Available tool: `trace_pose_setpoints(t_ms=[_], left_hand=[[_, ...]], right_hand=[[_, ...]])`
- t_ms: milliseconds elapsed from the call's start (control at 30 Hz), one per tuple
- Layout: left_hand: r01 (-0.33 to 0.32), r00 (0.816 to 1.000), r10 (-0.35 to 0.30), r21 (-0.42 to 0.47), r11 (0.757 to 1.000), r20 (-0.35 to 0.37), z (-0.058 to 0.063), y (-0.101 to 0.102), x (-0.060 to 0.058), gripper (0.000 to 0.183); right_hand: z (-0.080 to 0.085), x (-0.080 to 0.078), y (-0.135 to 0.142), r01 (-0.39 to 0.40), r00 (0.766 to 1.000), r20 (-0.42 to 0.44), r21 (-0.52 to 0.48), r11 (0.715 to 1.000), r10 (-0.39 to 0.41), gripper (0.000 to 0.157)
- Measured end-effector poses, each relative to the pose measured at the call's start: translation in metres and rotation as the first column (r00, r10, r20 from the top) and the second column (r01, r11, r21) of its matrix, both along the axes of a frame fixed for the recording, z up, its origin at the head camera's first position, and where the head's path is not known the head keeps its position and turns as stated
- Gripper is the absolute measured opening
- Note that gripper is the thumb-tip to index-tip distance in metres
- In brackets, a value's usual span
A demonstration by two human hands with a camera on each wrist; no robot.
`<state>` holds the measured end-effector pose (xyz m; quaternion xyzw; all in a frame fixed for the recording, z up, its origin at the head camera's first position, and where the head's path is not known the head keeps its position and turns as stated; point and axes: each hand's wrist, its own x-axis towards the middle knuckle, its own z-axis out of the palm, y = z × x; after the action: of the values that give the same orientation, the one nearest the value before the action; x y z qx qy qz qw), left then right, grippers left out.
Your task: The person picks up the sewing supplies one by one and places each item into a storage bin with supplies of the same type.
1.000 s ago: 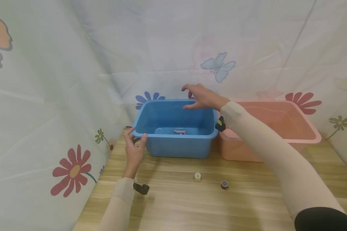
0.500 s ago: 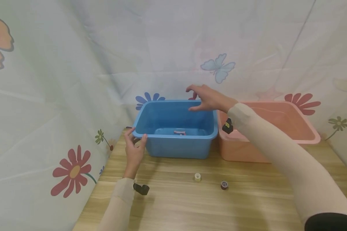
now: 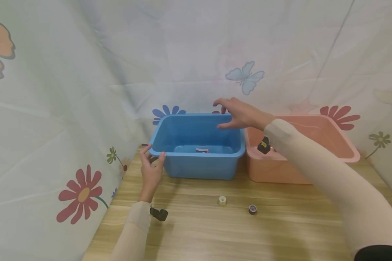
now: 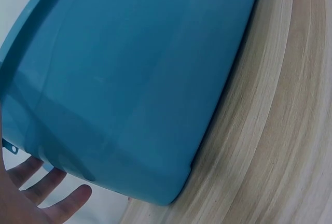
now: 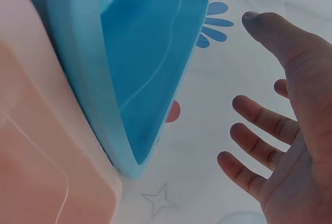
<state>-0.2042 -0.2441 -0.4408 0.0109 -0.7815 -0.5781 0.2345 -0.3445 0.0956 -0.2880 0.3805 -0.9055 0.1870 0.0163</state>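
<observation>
A: Head view. What's the left hand (image 3: 151,175) on?
B: The blue bin (image 3: 199,166), at the corner nearest it. Thumb in front, fingers round the side; reads as a pinch on the rim. Bin runs right and away from that hand, base on the table (image 3: 196,235).
A: Right hand (image 3: 243,113)?
B: Spread wide, holding nothing, up over the bin's far right part. Pink bin (image 3: 281,174) is below its wrist and to its right.
A: Loose stuff?
B: Small strip (image 3: 202,150) in the bin, right of the left hand; too small to tell more. White ring (image 3: 222,202) and dark ring (image 3: 252,209) on the table, right of the left hand and nearer the person.
A: Risk?
B: My read: a one-corner tug could swing the bin into its neighbour and slide the strip. Pulled nearer, it could knock the rings. If the right arm drops, its wrist camera (image 3: 264,145) could snag the pink rim.
A: Left wrist view?
B: Hand half cut off. Fingertips by the side wall, can't make out the thumb. If the hold is light, the rim slips.
A: Right wrist view?
B: Thumb and fingers well apart, clear of the blue rim. Lowered carelessly, they'd hit it.
</observation>
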Motion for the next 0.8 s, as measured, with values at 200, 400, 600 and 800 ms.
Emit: trace_pose_setpoints(t_ms=[200,400,600,800], left_hand=[[-0.003,1.0,0.003,-0.01,1.0,0.008,0.0,0.0,-0.001,0.067],[-0.012,1.0,0.012,-0.029,1.0,0.004,0.004,0.002,0.0,0.065],[-0.003,1.0,0.003,-0.022,1.0,0.0,0.006,0.003,0.002,0.065],[0.001,1.0,-0.001,-0.02,1.0,0.006,0.005,0.003,0.001,0.066]], right_hand=[[0.002,0.007,0.006,-0.004,1.0,-0.007,0.002,1.0,0.004,0.079],[0.003,0.012,0.013,0.017,1.0,-0.008,0.004,1.0,-0.017,0.08],[0.005,0.014,0.021,0.023,1.0,-0.017,-0.018,1.0,-0.023,0.08],[0.005,0.017,0.031,0.014,0.999,-0.037,-0.046,0.999,-0.016,0.079]])
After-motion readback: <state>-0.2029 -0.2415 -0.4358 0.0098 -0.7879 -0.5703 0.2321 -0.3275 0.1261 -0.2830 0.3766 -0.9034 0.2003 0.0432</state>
